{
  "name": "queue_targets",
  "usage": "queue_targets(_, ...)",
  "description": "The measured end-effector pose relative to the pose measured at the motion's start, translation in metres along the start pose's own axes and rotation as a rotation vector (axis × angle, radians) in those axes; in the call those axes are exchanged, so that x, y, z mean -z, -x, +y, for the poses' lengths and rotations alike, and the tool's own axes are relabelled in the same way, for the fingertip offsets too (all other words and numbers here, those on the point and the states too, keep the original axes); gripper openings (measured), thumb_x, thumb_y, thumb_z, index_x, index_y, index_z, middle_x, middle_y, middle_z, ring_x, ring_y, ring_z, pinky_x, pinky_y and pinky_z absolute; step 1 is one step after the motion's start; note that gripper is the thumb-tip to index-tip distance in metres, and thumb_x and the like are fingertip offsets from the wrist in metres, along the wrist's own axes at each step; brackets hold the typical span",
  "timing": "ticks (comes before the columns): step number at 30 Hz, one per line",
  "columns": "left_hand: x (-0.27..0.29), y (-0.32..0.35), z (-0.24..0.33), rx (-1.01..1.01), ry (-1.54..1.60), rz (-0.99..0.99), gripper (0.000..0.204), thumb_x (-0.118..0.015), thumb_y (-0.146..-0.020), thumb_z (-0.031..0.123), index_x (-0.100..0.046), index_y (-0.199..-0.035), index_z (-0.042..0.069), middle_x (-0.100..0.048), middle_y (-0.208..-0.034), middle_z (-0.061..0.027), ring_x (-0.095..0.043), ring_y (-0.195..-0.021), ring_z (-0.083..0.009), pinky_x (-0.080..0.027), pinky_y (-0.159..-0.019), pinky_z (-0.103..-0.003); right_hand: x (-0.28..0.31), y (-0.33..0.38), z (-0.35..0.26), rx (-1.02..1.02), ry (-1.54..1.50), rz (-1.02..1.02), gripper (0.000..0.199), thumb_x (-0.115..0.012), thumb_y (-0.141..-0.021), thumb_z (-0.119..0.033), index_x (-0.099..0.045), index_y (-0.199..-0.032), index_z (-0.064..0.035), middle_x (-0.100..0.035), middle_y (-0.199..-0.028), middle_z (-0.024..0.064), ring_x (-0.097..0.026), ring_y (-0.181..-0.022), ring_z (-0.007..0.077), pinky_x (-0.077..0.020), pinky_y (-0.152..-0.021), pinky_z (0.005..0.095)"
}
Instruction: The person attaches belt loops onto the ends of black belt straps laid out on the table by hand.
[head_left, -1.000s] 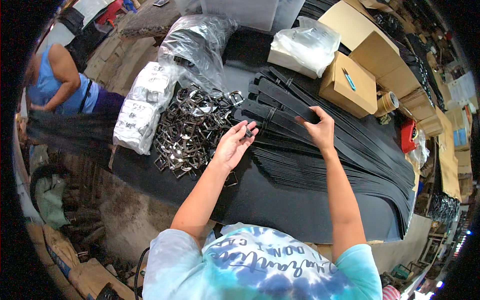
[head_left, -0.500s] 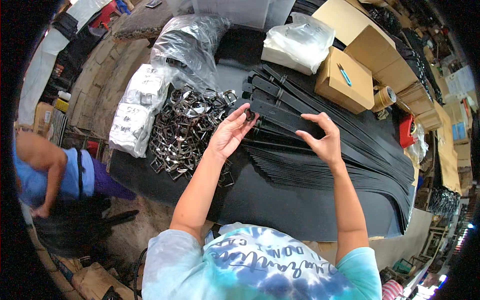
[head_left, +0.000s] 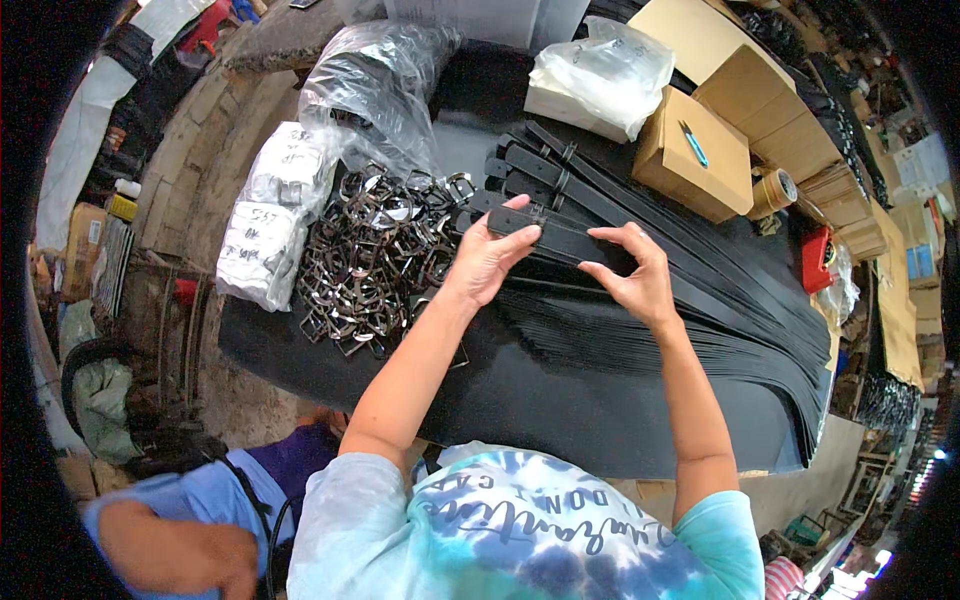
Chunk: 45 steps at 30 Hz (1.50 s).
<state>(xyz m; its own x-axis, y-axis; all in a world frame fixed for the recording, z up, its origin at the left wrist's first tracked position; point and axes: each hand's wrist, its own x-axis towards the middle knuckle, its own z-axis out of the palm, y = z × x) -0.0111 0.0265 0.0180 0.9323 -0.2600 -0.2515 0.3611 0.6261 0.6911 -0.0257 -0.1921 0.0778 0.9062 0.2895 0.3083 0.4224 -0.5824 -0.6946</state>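
My left hand point(head_left: 488, 258) is closed, thumb and fingers pinching the end of a black belt strap point(head_left: 515, 222). A dark keeper loop point(head_left: 538, 215) shows just past the fingertips. My right hand point(head_left: 640, 283) hovers over the straps to the right, thumb and forefinger curved apart. Whether its fingertips touch the strap's edges cannot be made out. Under and beyond both hands lies a fanned stack of long black belt straps point(head_left: 700, 290), their ends bending down at the right. Left of my left hand sits a heap of shiny dark metal buckles point(head_left: 365, 255).
Wrapped white packs point(head_left: 262, 250) and a clear plastic bag point(head_left: 375, 90) border the buckles. Behind the straps are a bagged white box point(head_left: 590, 95), a cardboard box point(head_left: 690, 165) with a blue pen point(head_left: 693, 143), and a tape roll point(head_left: 770, 194). Another person point(head_left: 190, 530) is close at lower left.
My left hand has moved slightly right and its thumb now presses on the strap end. My right hand shifted slightly left. The other person has moved nearer, toward the lower left.
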Motion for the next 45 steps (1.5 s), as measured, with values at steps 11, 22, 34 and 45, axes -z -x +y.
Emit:
queue_targets(11,0.027,0.014,0.008,-0.245,-0.460,0.206,0.028,-0.062,-0.087,0.006,-0.058,-0.114,-0.001,-0.066,-0.102,-0.0105,-0.064,-0.091,-0.0156,-0.051,-0.079,-0.026,-0.027,-0.022,0.021,0.130,0.249,0.298,0.040,-0.079,-0.067,-0.014,-0.063,-0.102,-0.0065,-0.060,-0.087,0.0091,-0.056,-0.083,0.0237,-0.0422,-0.076,0.0304)
queue_targets(22,0.112,0.079,0.049,-0.276,-1.010,0.241,0.018,-0.064,-0.083,0.005,-0.064,-0.100,0.000,-0.066,-0.093,-0.0030,-0.060,-0.082,-0.0090,-0.047,-0.074,-0.023,-0.060,0.029,0.025,0.147,0.050,-0.240,0.047,-0.072,-0.076,-0.022,-0.055,-0.115,-0.0027,-0.054,-0.108,0.0155,-0.050,-0.103,0.0321,-0.0423,-0.089,0.0403)
queue_targets(34,0.087,0.109,-0.003,-0.290,-1.704,0.033,0.052,-0.079,-0.066,0.021,-0.060,-0.112,0.007,-0.058,-0.109,-0.0173,-0.056,-0.103,-0.0329,-0.045,-0.090,-0.040,-0.048,0.045,0.050,-0.128,-0.062,-0.642,0.058,-0.077,-0.068,-0.034,-0.060,-0.115,-0.0054,-0.058,-0.101,0.0141,-0.056,-0.096,0.0320,-0.0457,-0.084,0.0379)
queue_targets(45,0.082,0.100,0.006,-0.143,-1.245,0.013,0.046,-0.074,-0.073,0.010,-0.058,-0.116,0.008,-0.059,-0.102,-0.0101,-0.056,-0.093,-0.0191,-0.047,-0.079,-0.027,-0.044,0.048,0.043,-0.025,0.091,-0.537,0.051,-0.077,-0.070,-0.030,-0.062,-0.109,-0.0015,-0.060,-0.100,0.0156,-0.054,-0.100,0.0328,-0.0449,-0.086,0.0379)
